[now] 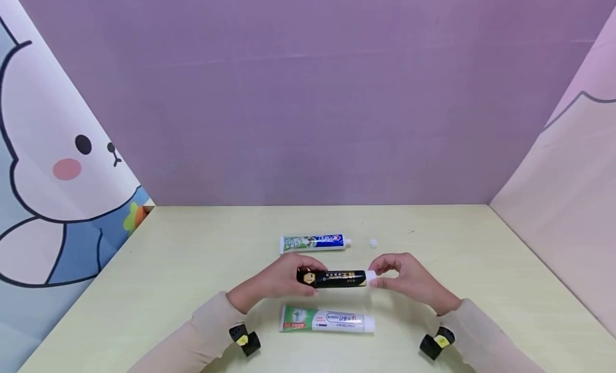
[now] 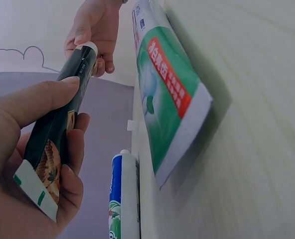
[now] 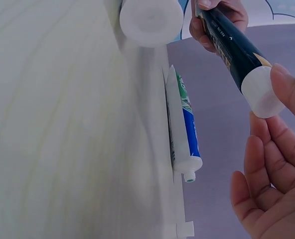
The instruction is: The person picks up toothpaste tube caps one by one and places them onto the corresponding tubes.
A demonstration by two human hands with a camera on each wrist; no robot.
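Observation:
A black toothpaste tube [image 1: 337, 279] with gold print lies level between the two hands, raised off the table. The left hand [image 1: 289, 277] grips it near its flat crimped end, thumb on one side and curled fingers on the other. At the opposite end, the thumb and index finger of the right hand [image 1: 409, 279] pinch the white cap [image 3: 262, 94], which sits on the tube. Nearer the person lies a green and white toothpaste tube [image 1: 327, 320], capped. Beyond the hands is a blue and green toothpaste tube [image 1: 315, 243] with its nozzle bare.
A small loose white cap [image 1: 373, 243] stands on the pale wooden table [image 1: 216, 239], to the right of the blue and green tube. A purple panel [image 1: 308, 122] rises at the table's back edge, with printed panels at both sides.

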